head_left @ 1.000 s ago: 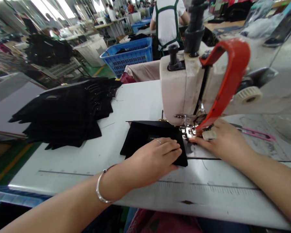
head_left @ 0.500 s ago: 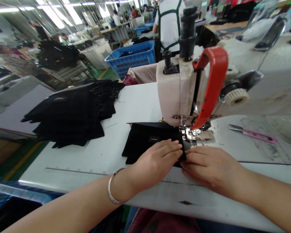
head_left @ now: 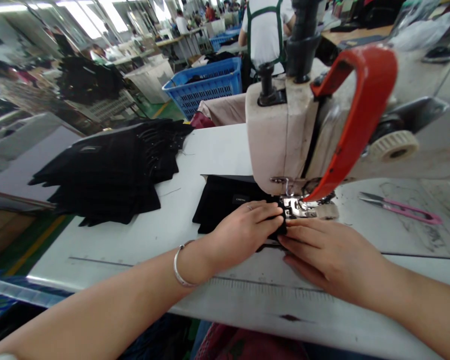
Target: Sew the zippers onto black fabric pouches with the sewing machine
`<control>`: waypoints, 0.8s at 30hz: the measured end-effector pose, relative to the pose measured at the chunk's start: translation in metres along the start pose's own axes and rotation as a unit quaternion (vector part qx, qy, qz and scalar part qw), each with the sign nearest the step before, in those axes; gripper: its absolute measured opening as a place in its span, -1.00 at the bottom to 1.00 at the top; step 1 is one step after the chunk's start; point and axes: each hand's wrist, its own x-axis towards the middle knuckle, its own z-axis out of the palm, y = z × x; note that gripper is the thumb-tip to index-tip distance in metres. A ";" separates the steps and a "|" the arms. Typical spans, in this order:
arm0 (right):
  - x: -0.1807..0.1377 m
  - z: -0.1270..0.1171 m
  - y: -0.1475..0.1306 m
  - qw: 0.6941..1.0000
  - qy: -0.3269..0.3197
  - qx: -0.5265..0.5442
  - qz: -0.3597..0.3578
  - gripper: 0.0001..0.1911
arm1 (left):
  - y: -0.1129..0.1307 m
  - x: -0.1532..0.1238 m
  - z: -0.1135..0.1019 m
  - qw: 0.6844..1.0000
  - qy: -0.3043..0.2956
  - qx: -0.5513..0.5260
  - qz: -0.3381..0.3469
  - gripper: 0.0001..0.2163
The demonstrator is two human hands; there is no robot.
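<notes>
A black fabric piece [head_left: 219, 202] with a small label [head_left: 240, 199] lies on the white sewing table, its right edge at the metal presser foot [head_left: 295, 207] of the sewing machine [head_left: 268, 135]. My left hand [head_left: 243, 230] rests flat on the fabric, fingers stretched toward the foot. At the fabric's near right corner, my right hand [head_left: 330, 250] has its fingers pressed together on the edge; the thumb's grip is partly hidden. The needle area is partly covered by the machine head and its red guard [head_left: 375, 100].
To the left sits a pile of similar black pieces [head_left: 112, 160]. Pink-handled thread snips [head_left: 401, 207] lie right of the machine. Beyond the table stand a blue basket [head_left: 206, 82] and a person in a white top [head_left: 264, 35]. A ruler scale [head_left: 262, 287] marks the near table edge.
The black fabric piece has shifted away from me along the presser foot, and both hands have moved forward with it. The view has moved slightly closer to the machine.
</notes>
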 end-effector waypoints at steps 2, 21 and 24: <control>-0.001 0.000 -0.001 1.000 0.000 0.005 0.006 -0.77 | 0.001 0.002 0.000 0.999 0.034 -0.020 -0.029 -0.82; -0.013 -0.019 0.020 0.997 -0.041 0.054 0.035 -0.77 | 0.008 0.004 -0.001 0.993 0.064 -0.093 -0.044 -0.88; -0.012 -0.016 0.019 0.997 -0.054 0.047 0.038 -0.76 | 0.008 0.005 -0.001 0.986 0.094 -0.118 -0.066 -0.88</control>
